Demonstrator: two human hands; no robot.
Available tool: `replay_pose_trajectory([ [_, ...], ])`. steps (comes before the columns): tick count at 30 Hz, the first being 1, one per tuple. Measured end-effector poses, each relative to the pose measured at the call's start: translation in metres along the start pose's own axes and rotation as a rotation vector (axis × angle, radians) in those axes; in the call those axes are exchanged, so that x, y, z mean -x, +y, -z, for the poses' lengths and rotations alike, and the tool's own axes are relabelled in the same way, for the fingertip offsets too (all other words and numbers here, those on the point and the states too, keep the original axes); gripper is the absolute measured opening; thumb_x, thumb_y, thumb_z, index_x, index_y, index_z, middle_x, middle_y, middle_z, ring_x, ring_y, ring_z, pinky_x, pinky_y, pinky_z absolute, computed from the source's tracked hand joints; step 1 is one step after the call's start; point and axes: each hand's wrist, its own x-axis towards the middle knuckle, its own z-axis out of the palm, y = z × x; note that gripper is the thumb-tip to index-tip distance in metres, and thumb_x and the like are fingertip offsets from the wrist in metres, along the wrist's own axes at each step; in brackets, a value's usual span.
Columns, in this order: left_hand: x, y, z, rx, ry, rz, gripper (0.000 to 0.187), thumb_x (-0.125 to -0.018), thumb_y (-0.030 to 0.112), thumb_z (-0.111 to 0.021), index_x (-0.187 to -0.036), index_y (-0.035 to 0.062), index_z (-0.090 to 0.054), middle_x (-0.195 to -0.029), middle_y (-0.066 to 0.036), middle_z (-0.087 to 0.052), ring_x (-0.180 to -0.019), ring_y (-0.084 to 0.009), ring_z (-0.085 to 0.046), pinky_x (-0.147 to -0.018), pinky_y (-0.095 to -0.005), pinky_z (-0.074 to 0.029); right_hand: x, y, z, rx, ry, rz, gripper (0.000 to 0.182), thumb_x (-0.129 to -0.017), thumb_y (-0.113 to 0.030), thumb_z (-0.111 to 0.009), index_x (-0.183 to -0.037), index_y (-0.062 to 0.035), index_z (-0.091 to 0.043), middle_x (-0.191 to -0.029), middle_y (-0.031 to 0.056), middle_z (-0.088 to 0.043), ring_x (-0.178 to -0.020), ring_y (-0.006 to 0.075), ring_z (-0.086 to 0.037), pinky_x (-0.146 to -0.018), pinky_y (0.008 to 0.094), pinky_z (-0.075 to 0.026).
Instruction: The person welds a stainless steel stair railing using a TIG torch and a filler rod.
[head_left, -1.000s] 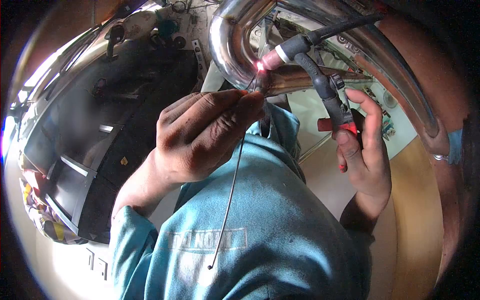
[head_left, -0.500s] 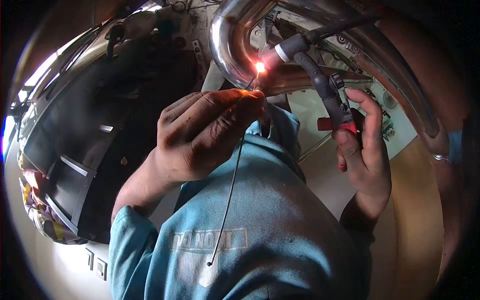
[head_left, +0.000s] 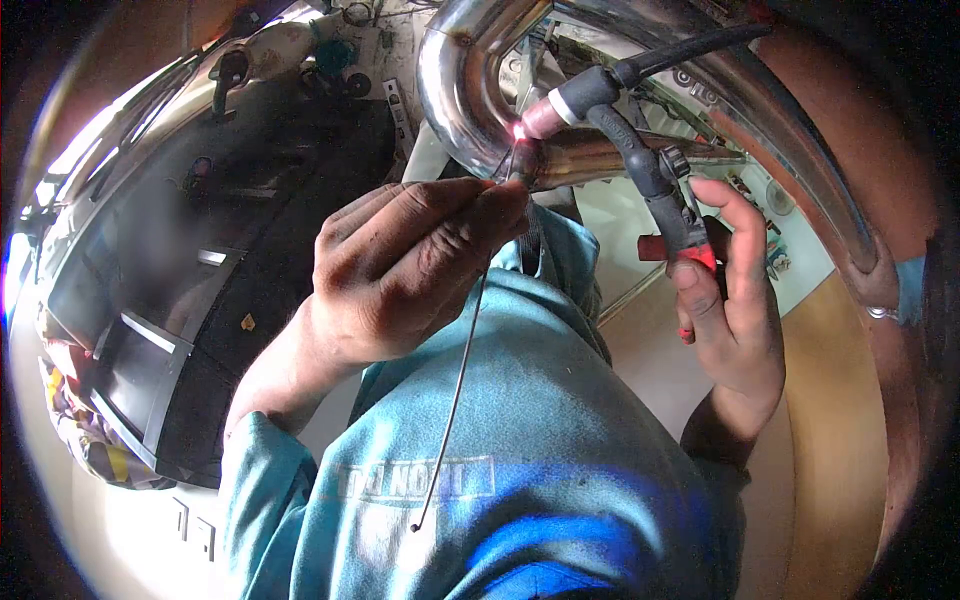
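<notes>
My left hand (head_left: 410,265) pinches a thin metal rod (head_left: 461,385), whose lower end hangs over the teal shirt and whose upper tip reaches the pipe joint. My right hand (head_left: 728,300) is closed on the handle of a black welding torch (head_left: 655,185) with a red part near the thumb; its index finger is raised along the torch. The torch's pink nozzle (head_left: 545,118) points at a small bright glow (head_left: 519,131) beside the joint of a curved, shiny metal pipe (head_left: 450,90).
A large dark panel with metal strips (head_left: 150,330) fills the left side. Another long curved pipe (head_left: 790,130) runs across the upper right. A spirit level (head_left: 398,108) and small parts lie at the top. A pale surface with small items (head_left: 800,265) is at right.
The bright arc at the torch tip has shrunk to a small pink-white glow, and the surroundings look lighter. Blue light now falls on the shirt. Both hands have barely moved.
</notes>
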Motion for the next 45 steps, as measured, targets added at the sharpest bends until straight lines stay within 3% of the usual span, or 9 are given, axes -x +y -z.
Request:
replay_pose_trajectory([
  [2, 0.001, 0.0, 0.0, 0.018, 0.004, 0.007, 0.039, -0.076, 0.002, -0.079, -0.114, 0.0015, -0.072, -0.095, -0.011, -0.071, -0.073, -0.0193, -0.07, -0.059, -0.028, -0.057, 0.0, -0.002, 0.0, 0.008, -0.016, -0.008, 0.054, -0.103, -0.026, -0.056, -0.145, 0.0003, -0.035, -0.13, 0.0123, -0.052, -0.103, 0.0149, -0.055, -0.091, 0.0291, -0.044],
  [4, 0.001, -0.001, 0.0, 0.037, 0.008, 0.014, 0.038, -0.076, 0.0, -0.078, -0.114, 0.0008, -0.072, -0.096, -0.011, -0.072, -0.074, -0.021, -0.071, -0.061, -0.0286, -0.058, 0.001, -0.009, 0.002, -0.014, -0.03, -0.073, 0.053, -0.103, -0.024, -0.057, -0.145, -0.0001, -0.035, -0.124, 0.0104, -0.053, -0.095, 0.0124, -0.055, -0.083, 0.0265, -0.046],
  [8, 0.002, -0.002, 0.001, 0.015, 0.008, 0.002, 0.041, -0.072, -0.002, -0.079, -0.113, 0.0005, -0.072, -0.093, -0.011, -0.071, -0.073, -0.0202, -0.07, -0.06, -0.0291, -0.058, 0.001, 0.006, -0.005, 0.026, 0.082, -0.008, 0.067, -0.099, -0.04, -0.061, -0.149, -0.0078, -0.029, -0.101, 0.0096, -0.068, -0.057, 0.0044, -0.043, -0.053, 0.0198, -0.039],
  [13, -0.001, -0.002, -0.001, -0.001, 0.025, 0.001, 0.039, -0.072, 0.0, -0.082, -0.111, 0.0005, -0.073, -0.091, -0.01, -0.071, -0.073, -0.0183, -0.07, -0.058, -0.0281, -0.057, -0.001, 0.007, -0.007, 0.032, 0.083, 0.017, 0.067, -0.1, -0.042, -0.059, -0.149, -0.0073, -0.028, -0.098, 0.0091, -0.069, -0.056, 0.0041, -0.044, -0.052, 0.0196, -0.039],
  [29, 0.004, -0.004, -0.001, 0.017, 0.004, -0.006, 0.043, -0.072, 0.001, -0.081, -0.115, 0.0013, -0.072, -0.092, -0.01, -0.071, -0.072, -0.0187, -0.07, -0.058, -0.028, -0.056, -0.003, -0.005, 0.002, -0.004, -0.04, -0.048, 0.054, -0.104, -0.027, -0.056, -0.146, -0.0009, -0.034, -0.127, 0.0124, -0.054, -0.084, 0.0122, -0.056, -0.074, 0.027, -0.047],
  [30, -0.003, 0.008, 0.005, 0.019, -0.051, 0.132, 0.026, -0.078, 0.001, -0.08, -0.103, 0.0025, -0.075, -0.093, -0.011, -0.075, -0.083, -0.0211, -0.075, -0.069, -0.0298, -0.062, -0.003, 0.002, -0.001, -0.004, -0.01, 0.013, 0.054, -0.104, -0.027, -0.056, -0.146, -0.0008, -0.034, -0.127, 0.0124, -0.054, -0.083, 0.0123, -0.056, -0.073, 0.0269, -0.047],
  [37, -0.004, 0.007, 0.003, 0.004, -0.048, 0.132, 0.026, -0.077, 0.0, -0.08, -0.102, 0.004, -0.076, -0.093, -0.011, -0.075, -0.083, -0.0213, -0.074, -0.069, -0.0306, -0.062, -0.004, 0.002, 0.0, 0.002, -0.005, 0.061, 0.056, -0.103, -0.026, -0.057, -0.146, 0.0007, -0.034, -0.135, 0.0133, -0.051, -0.107, 0.0179, -0.057, -0.095, 0.0319, -0.045],
  [42, 0.0, -0.004, -0.003, 0.002, 0.016, 0.007, 0.039, -0.075, 0.003, -0.081, -0.114, 0.0009, -0.073, -0.089, -0.009, -0.07, -0.073, -0.0175, -0.07, -0.057, -0.0275, -0.057, -0.005, 0.001, 0.002, 0.038, -0.006, 0.062, 0.055, -0.102, -0.024, -0.058, -0.146, 0.0014, -0.034, -0.134, 0.0126, -0.051, -0.106, 0.0173, -0.056, -0.095, 0.0316, -0.044],
  [45, 0.003, -0.008, -0.005, 0.021, 0.031, -0.011, 0.04, -0.076, 0.0, -0.079, -0.116, 0.0013, -0.072, -0.089, -0.01, -0.07, -0.072, -0.0188, -0.07, -0.057, -0.0288, -0.056, -0.005, 0.002, 0.002, 0.034, -0.004, 0.062, 0.055, -0.102, -0.024, -0.058, -0.146, 0.0012, -0.034, -0.133, 0.0124, -0.052, -0.103, 0.017, -0.056, -0.093, 0.0314, -0.045],
])
